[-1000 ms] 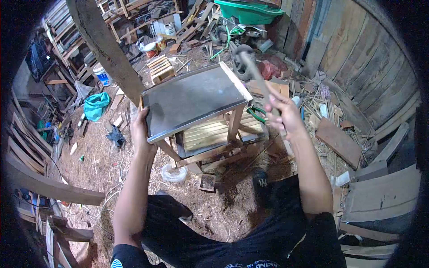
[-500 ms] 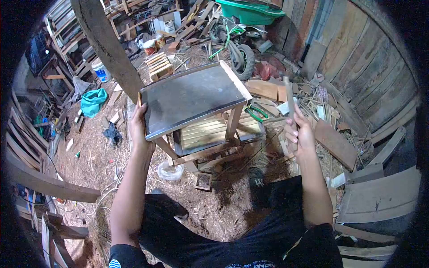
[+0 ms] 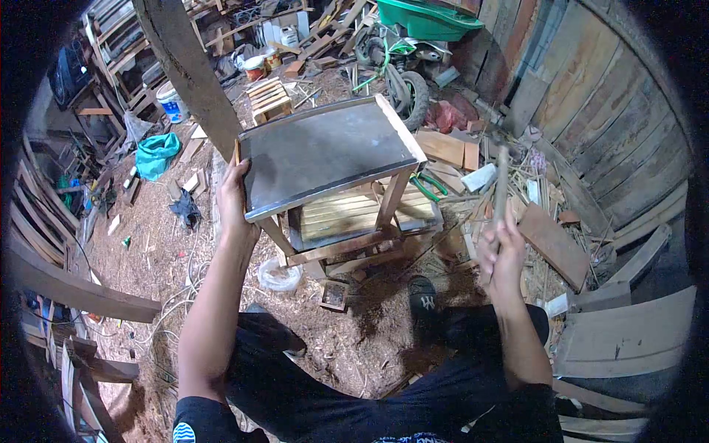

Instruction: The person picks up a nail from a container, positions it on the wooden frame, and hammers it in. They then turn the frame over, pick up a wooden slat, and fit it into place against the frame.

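A small wooden table stands in front of me, with a dark flat top, a pale strip along its right edge and a slatted lower level. My left hand is closed around the top's left edge, beside a thin upright wooden strip. To the right of the table, my right hand grips the handle of what looks like a hammer, held upright and apart from the table. Its upper end is blurred. Green-handled pliers lie by the table's right legs.
A wooden post rises behind the table's left corner. Sawdust and wood scraps cover the floor. A plastic bag and a small wooden box lie near my feet. Planks lie at right; a motorbike wheel stands behind.
My right hand has moved slightly right and down with the hammer. My left hand stays on the table's left edge. The whole view has shifted a little.
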`<state>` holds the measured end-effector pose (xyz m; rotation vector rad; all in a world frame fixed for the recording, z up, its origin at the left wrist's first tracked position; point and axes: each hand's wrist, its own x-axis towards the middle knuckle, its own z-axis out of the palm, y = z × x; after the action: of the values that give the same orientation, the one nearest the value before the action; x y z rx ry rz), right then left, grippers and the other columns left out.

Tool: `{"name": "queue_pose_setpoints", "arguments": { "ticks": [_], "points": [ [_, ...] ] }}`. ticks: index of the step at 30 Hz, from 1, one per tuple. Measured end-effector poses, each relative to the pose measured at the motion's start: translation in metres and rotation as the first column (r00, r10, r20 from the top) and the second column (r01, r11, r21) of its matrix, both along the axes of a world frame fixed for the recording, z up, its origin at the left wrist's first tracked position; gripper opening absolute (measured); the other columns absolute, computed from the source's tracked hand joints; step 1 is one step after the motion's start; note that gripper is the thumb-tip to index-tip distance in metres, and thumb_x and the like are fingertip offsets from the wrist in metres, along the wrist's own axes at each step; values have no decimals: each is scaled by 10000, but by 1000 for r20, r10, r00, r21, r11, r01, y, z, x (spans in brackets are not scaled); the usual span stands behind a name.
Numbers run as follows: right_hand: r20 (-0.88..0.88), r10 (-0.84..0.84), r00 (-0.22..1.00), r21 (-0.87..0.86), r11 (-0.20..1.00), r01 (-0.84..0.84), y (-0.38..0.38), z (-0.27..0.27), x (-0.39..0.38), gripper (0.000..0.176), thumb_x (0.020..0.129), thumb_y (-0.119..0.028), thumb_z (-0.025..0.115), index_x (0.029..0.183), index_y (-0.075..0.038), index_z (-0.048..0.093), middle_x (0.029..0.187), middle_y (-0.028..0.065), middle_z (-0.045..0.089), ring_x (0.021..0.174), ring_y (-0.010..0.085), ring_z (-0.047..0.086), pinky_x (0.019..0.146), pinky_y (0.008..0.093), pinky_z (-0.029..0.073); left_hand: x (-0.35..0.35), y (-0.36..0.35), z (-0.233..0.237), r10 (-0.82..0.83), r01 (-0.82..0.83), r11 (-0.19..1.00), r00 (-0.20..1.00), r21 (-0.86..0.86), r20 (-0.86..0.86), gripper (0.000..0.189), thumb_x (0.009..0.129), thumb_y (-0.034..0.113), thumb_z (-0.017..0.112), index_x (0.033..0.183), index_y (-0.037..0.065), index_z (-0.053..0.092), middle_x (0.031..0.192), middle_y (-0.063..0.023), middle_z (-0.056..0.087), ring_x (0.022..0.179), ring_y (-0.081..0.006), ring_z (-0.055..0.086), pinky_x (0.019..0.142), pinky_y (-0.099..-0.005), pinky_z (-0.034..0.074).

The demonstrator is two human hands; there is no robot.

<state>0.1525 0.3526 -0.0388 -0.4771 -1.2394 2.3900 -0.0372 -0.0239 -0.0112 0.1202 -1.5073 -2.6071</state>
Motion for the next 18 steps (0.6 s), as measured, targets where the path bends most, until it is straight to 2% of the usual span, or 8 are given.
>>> {"name": "queue_pose_setpoints", "arguments": {
  "ticks": [2,4,10,11,13,14,16,18],
  "points": [
    [219,463,859,162,851,-500,1,15,13,556,1015,-140,468,1543,-182,299,768,14,491,450,33,352,320,172,250,-4,-3,-3,-6,6,1000,1000,-3,9,277,930,198,582,1153,35,596,1043,-101,670,853,-229,668,759,-335,549],
    [184,485,855,116,853,-509,-6,23,14,569,1004,-141,497,1539,-184,309,751,10,492,452,35,368,322,173,262,-4,-5,-3,-50,53,997,998,50,-44,271,934,195,575,1154,36,591,1036,-102,669,850,-223,665,755,-341,545],
    [-9,-21,1000,-37,999,21,4,-1,-6,529,1017,-146,475,1526,-158,332,761,3,497,452,33,360,335,165,280,2,-2,-3,-26,26,1000,999,8,-25,206,930,214,595,1043,44,624,989,-91,672,834,-206,654,765,-331,534],
    [-12,-21,1000,-36,999,21,3,-1,-3,529,1017,-146,475,1526,-158,332,761,3,497,452,33,360,335,165,280,1,-2,-3,-9,9,1000,1000,-1,-24,208,929,218,597,1041,44,625,986,-92,672,837,-208,654,767,-333,535],
    [190,414,890,203,871,-448,-4,7,6,504,1023,-125,454,1517,-148,358,744,-7,507,453,31,371,347,171,289,2,-1,1,1,-1,1000,1000,-16,-28,210,927,221,599,1038,45,625,984,-93,672,841,-211,654,770,-335,537],
    [186,411,893,203,873,-444,-9,12,6,504,1023,-125,454,1517,-148,358,744,-7,507,453,31,371,347,171,289,5,-2,2,-24,25,1000,999,4,-47,226,928,225,597,1062,43,619,991,-94,672,847,-212,655,775,-337,539],
    [233,392,890,400,795,-455,-20,23,1,492,1026,-108,435,1512,-150,375,733,-17,513,455,29,379,356,177,292,3,-3,-1,-45,46,999,997,18,-65,244,929,228,594,1086,42,612,997,-95,671,853,-213,656,780,-339,541],
    [261,348,900,405,807,-429,-24,26,-5,512,1025,-91,422,1527,-155,346,737,-16,509,455,27,374,360,177,287,-4,-5,-8,-40,40,999,999,-9,-25,292,935,235,581,1151,38,586,1011,-99,669,868,-215,658,786,-340,544]
  ]
}}
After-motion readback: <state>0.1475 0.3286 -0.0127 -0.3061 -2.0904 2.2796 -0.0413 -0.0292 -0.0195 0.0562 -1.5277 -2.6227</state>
